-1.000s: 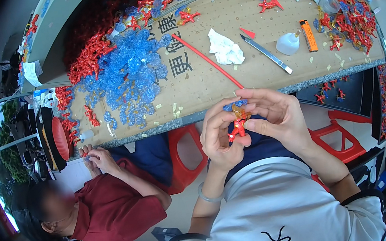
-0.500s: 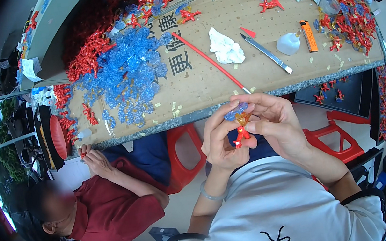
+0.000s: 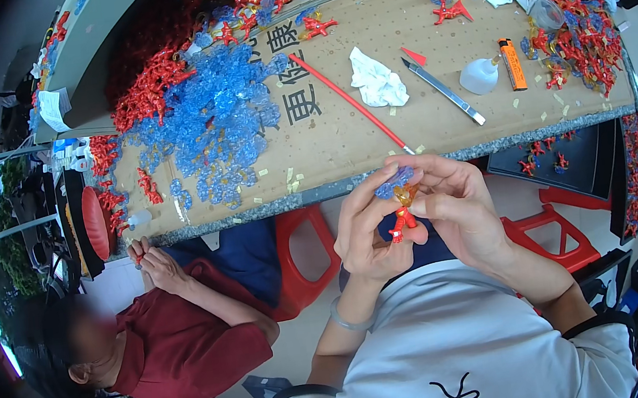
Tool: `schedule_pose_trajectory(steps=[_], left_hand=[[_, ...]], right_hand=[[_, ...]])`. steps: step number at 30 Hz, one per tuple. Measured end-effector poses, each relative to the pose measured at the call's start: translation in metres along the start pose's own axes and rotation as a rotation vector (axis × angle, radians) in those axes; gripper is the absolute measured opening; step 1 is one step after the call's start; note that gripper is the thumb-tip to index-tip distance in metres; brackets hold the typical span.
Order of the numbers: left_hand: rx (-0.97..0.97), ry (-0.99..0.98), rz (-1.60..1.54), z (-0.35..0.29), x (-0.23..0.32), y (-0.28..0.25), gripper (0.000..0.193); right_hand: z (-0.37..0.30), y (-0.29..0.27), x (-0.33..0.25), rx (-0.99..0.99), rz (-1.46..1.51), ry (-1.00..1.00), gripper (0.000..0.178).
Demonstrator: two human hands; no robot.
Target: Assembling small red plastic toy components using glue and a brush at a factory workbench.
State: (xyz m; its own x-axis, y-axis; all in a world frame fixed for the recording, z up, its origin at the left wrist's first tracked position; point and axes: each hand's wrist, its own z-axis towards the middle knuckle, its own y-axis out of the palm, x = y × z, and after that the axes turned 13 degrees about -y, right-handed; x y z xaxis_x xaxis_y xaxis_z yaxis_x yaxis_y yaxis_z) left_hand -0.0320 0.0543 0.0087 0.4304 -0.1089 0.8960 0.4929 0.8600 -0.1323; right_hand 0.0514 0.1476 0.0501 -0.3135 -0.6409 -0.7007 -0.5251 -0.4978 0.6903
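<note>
Between my two hands, just off the table's near edge, is a small plastic figurine (image 3: pixel 403 218) with a red body, a yellow see-through middle and a blue see-through piece at its far end. My left hand (image 3: pixel 364 233) has its fingers curled round the figurine from the left. From the other side, my right hand (image 3: pixel 457 205) pinches it, thumb at the yellow part and fingertips by the blue piece. Parts of the figurine are covered by my fingers.
On the cardboard-covered table lie a heap of blue see-through pieces (image 3: pixel 218 107), red figures (image 3: pixel 151 88), a red stick (image 3: pixel 346 99), crumpled tissue (image 3: pixel 377 78), a utility knife (image 3: pixel 442 90), a small white bottle (image 3: pixel 479 75) and an orange box (image 3: pixel 512 64). A co-worker (image 3: pixel 191 328) sits at left.
The figurine has tilted slightly, so more of its blue piece shows. Both my hands stay almost in the same place around it. The view has shifted a little.
</note>
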Motion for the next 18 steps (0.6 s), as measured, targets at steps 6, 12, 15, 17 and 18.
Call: schedule_pose_trajectory(steps=[6,12,15,17,18], left_hand=[[-0.012,-0.045,-0.026,-0.0008,-0.0041,0.0014,0.048],[-0.001,-0.161,-0.081,-0.0053,-0.0058,0.0034,0.051],[0.012,-0.182,-0.105,-0.0060,-0.0070,0.0041,0.051],[0.017,-0.177,-0.144,-0.0062,-0.0085,0.0040,0.050],[0.021,-0.205,-0.160,-0.0061,-0.0068,0.0041,0.049]], right_hand=[[0.0020,-0.0005,0.0032,0.053,0.046,0.020,0.042],[0.0044,-0.0016,0.0044,0.080,0.058,0.063,0.039],[0.0050,0.0007,0.0043,0.079,0.075,0.067,0.040],[0.0050,0.0008,0.0044,0.067,0.099,0.062,0.041],[0.0046,0.0000,0.0051,0.057,0.117,0.057,0.041]])
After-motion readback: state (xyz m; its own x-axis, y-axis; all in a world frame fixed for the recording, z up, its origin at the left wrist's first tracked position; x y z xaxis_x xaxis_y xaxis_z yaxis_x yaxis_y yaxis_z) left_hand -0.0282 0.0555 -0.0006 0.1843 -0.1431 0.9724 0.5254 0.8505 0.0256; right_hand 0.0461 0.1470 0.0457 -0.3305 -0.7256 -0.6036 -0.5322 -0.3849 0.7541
